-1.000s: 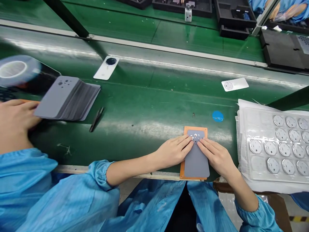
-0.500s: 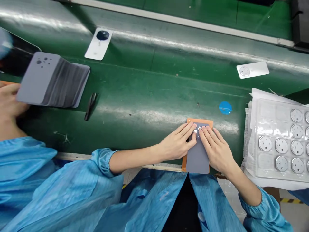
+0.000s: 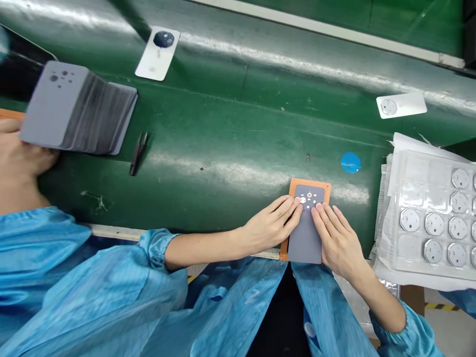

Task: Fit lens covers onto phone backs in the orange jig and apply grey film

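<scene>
A grey phone back cover [image 3: 305, 243] with several small holes near its top lies on an orange fixture plate [image 3: 292, 186] at the table's front edge. From the left, my left hand [image 3: 273, 225] rests its outstretched fingertips on the cover, beside the holes. My right hand [image 3: 338, 238] lies flat along the cover's right side, fingers stretched and close together. Both hands touch the cover and neither grasps it. The holes between the two hands show white and orange spots.
At left, a co-worker's hand [image 3: 22, 163] is beside fanned grey covers [image 3: 48, 109]. Black tweezers [image 3: 139, 153] lie nearby. White phone covers [image 3: 156, 57] are further back. A blue round sticker [image 3: 350, 162] is right of the fixture. A clear tray [image 3: 409, 183] holds several silver discs.
Both my hands have slid slightly down the cover, baring more of the holes and the fixture's top edge. The camera view has shifted a little.
</scene>
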Tool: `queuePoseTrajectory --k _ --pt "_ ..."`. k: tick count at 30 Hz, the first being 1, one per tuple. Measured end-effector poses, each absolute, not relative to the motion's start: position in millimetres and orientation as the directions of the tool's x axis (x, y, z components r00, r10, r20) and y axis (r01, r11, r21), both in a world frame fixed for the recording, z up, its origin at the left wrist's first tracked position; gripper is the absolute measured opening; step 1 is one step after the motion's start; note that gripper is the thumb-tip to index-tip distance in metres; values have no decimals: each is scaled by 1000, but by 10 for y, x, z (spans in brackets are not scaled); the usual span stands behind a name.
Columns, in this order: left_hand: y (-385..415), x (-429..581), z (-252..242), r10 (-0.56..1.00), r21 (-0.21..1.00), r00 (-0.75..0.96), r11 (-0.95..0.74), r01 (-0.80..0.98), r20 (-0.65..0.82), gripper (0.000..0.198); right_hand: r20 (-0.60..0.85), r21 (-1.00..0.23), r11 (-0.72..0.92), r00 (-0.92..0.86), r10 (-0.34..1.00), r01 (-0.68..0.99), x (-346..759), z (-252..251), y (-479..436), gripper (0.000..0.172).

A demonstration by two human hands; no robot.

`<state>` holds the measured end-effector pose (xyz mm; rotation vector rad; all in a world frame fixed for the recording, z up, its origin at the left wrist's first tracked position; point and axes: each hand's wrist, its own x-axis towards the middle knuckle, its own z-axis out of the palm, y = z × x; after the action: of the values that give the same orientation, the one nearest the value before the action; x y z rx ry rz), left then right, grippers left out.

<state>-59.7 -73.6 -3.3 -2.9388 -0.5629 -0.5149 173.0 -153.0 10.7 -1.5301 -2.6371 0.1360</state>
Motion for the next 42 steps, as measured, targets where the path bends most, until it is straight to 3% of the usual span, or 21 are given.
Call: queuePoseTrajectory --k 5,9,12,15,17,19,22,26,36,39,42 --pt "-638 -592 111 356 101 924 -933 345 141 38 102 -163 492 -481 871 855 1726 -19 -1530 71" --pt "-247 -716 355 256 486 967 -843 229 -12 63 300 -291 526 -446 843 799 1760 43 -1535 59" --pt "95 -710 567 337 731 941 -653 198 46 76 423 -545 520 -320 848 658 1811 299 -1414 45" --pt "253 -502 742 486 846 852 -523 105 194 58 481 -846 462 8 876 265 1837 517 -1120 23" --pt "243 -302 786 557 871 762 -491 -20 331 35 349 -906 391 235 907 -165 1825 547 -869 11" --pt "188 -125 756 631 849 628 -519 -95 456 18 95 -803 242 284 954 -544 1796 485 -644 2" --pt "111 15 640 665 779 468 -621 -88 582 9 -171 -583 38 169 971 -811 1741 315 -470 7" --pt "78 11 556 565 634 372 -768 -90 737 5 -234 -470 -11 113 966 -883 1681 200 -485 14" --pt "21 9 545 354 320 361 -935 153 863 10 -217 -463 -26 85 973 -886 1639 232 -484 26" --pt "62 -10 536 439 411 431 -897 163 788 14 -199 -566 -4 133 971 -824 1644 239 -508 21" --pt "211 -49 554 708 775 479 -626 87 519 19 -86 -787 123 305 949 -605 1680 309 -578 25"
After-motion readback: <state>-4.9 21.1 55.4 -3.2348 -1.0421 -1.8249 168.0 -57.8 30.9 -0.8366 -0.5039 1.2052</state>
